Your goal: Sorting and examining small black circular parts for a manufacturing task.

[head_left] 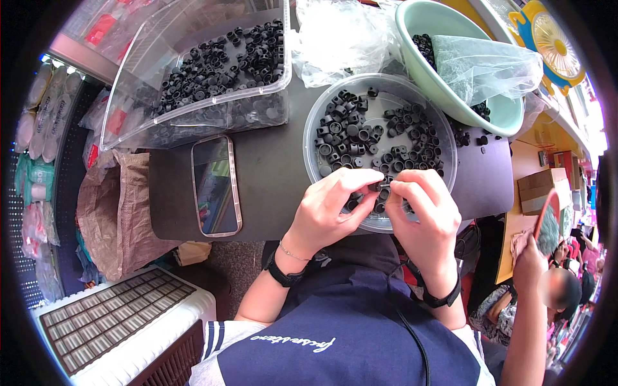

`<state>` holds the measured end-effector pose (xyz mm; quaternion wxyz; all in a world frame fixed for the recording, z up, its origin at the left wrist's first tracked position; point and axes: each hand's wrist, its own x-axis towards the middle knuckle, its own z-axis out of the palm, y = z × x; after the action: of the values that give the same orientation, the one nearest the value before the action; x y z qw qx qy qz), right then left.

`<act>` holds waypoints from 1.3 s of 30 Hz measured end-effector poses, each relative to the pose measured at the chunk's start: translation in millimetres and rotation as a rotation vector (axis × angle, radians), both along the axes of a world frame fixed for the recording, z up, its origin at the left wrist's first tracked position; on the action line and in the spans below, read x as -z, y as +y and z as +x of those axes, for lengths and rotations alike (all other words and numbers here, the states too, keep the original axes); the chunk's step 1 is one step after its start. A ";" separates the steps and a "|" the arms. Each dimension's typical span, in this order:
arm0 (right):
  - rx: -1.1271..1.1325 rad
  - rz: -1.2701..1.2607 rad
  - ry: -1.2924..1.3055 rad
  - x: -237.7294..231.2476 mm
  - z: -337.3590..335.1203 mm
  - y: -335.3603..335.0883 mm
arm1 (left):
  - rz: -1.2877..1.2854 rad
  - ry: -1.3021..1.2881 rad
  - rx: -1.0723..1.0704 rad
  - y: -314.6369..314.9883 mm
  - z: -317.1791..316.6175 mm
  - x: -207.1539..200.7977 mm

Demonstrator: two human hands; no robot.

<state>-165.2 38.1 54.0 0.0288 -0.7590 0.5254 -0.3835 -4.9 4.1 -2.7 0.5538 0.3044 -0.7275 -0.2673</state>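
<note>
My left hand (325,209) pinches a small black plastic cap (375,186) between thumb and fingertips. Right beside it, the closed fingertips of my right hand (426,209) meet at the same spot, over the near rim of a round clear tub (452,166). What the right fingers hold is too small and covered to name. Inside the tub lie two loose groups of black plastic parts: open, ring-like caps (347,132) on the left and smaller pieces with a centre hole (415,138) on the right.
A large clear bin (193,106) of black parts stands at the far left. Behind on the right, a mint-green basin (412,45) holds more parts and a plastic bag (483,64). A phone (217,186) lies left on the dark table (270,180). Another person's arm (529,296) shows at right.
</note>
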 end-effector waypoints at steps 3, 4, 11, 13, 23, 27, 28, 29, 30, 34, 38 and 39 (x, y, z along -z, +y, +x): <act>-0.013 0.021 0.043 -3.2 1.3 1.6 | -0.026 -0.030 -0.015 -0.3 1.1 -0.5; -0.027 0.024 0.031 -4.1 1.5 1.7 | -0.017 -0.040 -0.032 0.2 1.6 -1.9; -0.066 0.059 0.015 -3.7 -1.7 3.7 | -0.069 -0.050 -0.053 -1.3 -1.0 -0.3; -0.067 0.069 0.004 -3.6 1.1 4.0 | -0.068 -0.045 -0.046 -1.3 -0.9 0.5; -0.085 0.525 -0.543 0.3 -11.5 -1.2 | -0.136 -0.045 -0.060 -3.8 2.4 -3.5; -0.127 0.365 -0.511 9.1 -11.2 -3.6 | -0.155 -0.008 -0.072 -6.7 1.0 0.3; -0.138 0.282 -0.451 10.9 -10.9 -4.2 | -0.116 0.003 -0.078 -6.0 1.5 0.0; -0.139 0.283 -0.452 11.3 -9.4 -3.6 | -0.079 0.015 -0.083 -5.0 1.9 -0.3; -0.143 0.286 -0.452 11.6 -7.1 -2.3 | -0.078 0.014 -0.084 -3.4 2.0 -0.8; -0.140 0.266 -0.440 13.8 -5.6 1.1 | 0.009 0.021 -0.100 -0.3 1.4 -1.5; -0.131 0.247 -0.494 16.7 -9.3 -0.2 | -0.075 -0.002 -0.047 -4.4 0.1 1.9; -0.131 0.248 -0.494 14.9 -7.7 0.1 | -0.075 -0.002 -0.048 -4.0 0.3 1.7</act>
<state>-172.9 38.2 39.1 0.2732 -0.6657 0.4950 -0.4870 -4.7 0.1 -4.5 0.5703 0.3008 -0.7301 -0.2263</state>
